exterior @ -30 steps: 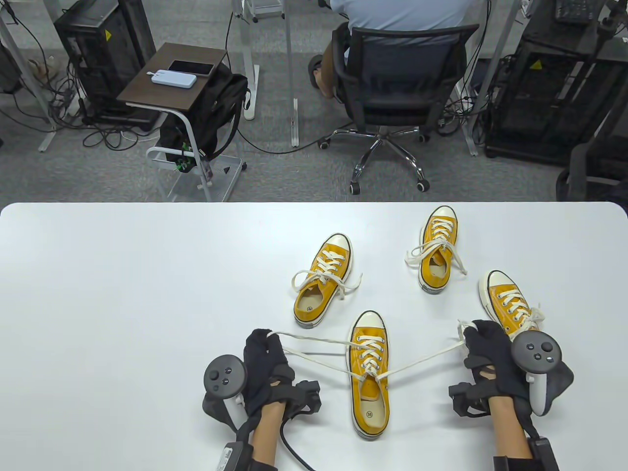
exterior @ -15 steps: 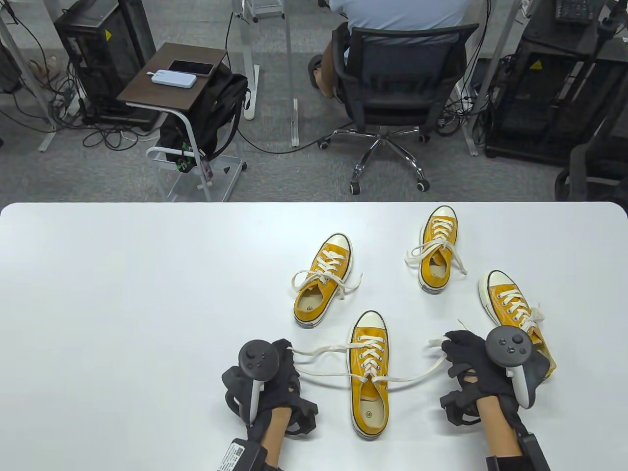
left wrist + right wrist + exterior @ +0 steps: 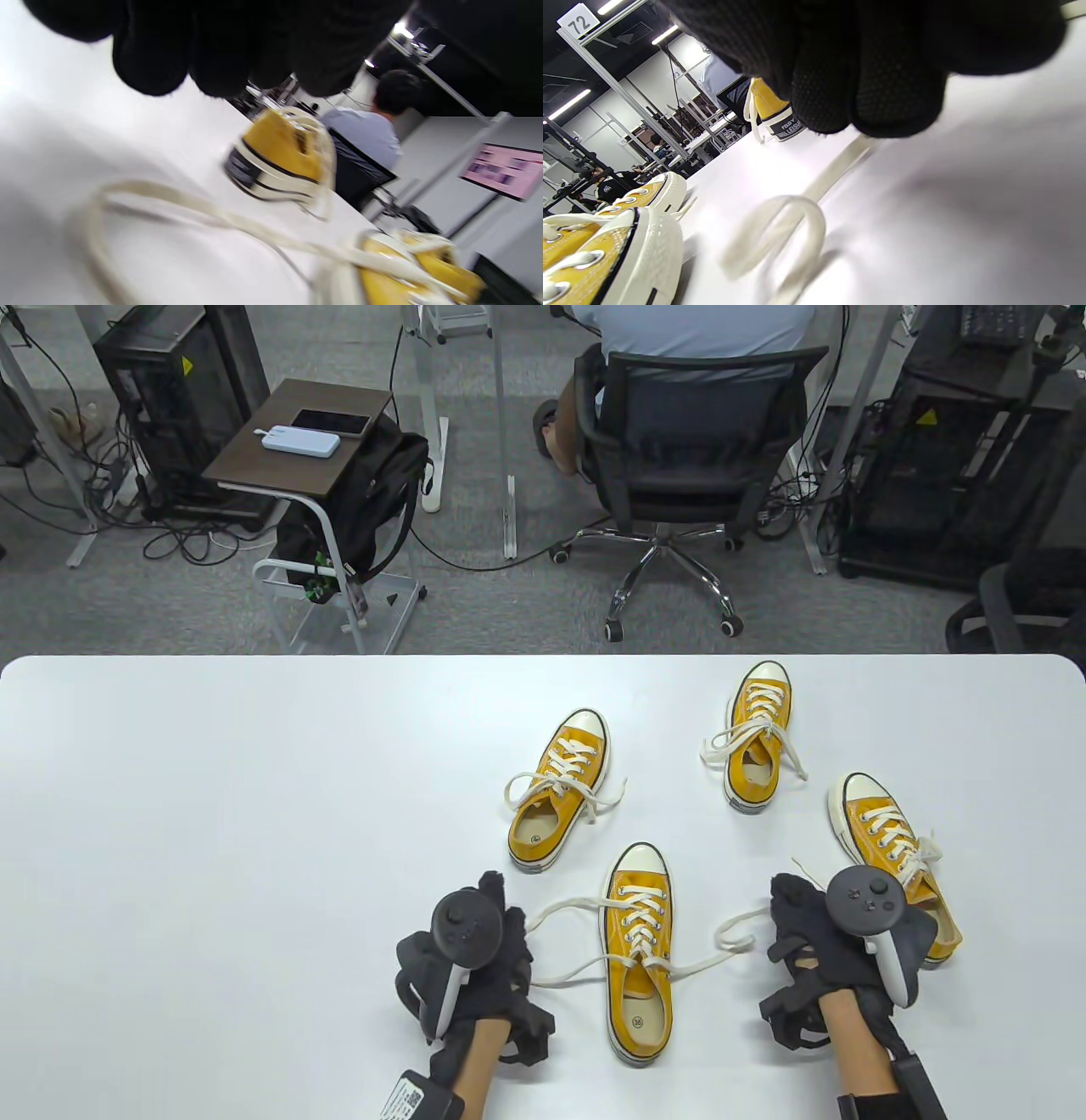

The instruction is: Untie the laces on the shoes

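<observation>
Yellow canvas shoe (image 3: 639, 959) sat near table (image 3: 212, 814) front edge, between my hands, bow gone, laces (image 3: 560, 912) slack on both sides. My left hand (image 3: 479, 963) rested beside left lace loop; right hand (image 3: 827, 950) sat by right lace end. Finger state: curled over on both in wrist views, couldn't tell if either pinched lace. Judged next: let go cleanly, lay ends flat. Three other shoes (image 3: 560, 789) looked tied, farther back.
</observation>
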Demonstrator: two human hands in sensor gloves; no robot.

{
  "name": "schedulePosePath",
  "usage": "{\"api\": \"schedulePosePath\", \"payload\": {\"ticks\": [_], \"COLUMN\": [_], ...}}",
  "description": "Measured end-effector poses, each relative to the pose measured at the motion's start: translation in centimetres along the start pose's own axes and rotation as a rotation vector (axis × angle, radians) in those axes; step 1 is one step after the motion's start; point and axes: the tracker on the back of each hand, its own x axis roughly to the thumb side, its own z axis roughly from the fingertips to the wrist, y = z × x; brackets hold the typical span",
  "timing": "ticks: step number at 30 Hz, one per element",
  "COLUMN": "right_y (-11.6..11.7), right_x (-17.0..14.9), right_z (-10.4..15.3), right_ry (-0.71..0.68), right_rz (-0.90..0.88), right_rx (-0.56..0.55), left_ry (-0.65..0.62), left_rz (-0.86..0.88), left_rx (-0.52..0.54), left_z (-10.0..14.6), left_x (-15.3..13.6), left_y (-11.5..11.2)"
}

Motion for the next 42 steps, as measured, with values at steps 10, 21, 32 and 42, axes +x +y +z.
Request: {"api": "schedulePosePath", "payload": {"ticks": [10, 21, 32, 42], "right_y": [0.3, 0.4, 0.4, 0.4], "right_x": [0.7, 0.8, 0.8, 0.8], "right_z": [0.3, 0.2, 0.2, 0.2], "right_ry": [-0.037, -0.051, -0.059, -0.055], "right_rz": [0.013, 0.005, -0.006, 0.008], "right_rx": [0.007, 0.009, -0.001, -0.007], "left_ry": [-0.111, -0.108, -0.185, -0.161], "left_rz": [-0.312, -0.366, -0.325, -0.303], "left_rx": [-0.347, -0.339, -0.123, 0.025], "left_z": [2.8, 3.1, 3.3, 1.6], "left_x": [5.2, 5.6, 6.6, 7.9], "left_y": [-5.7, -7.8, -3.9, 7.3]}}
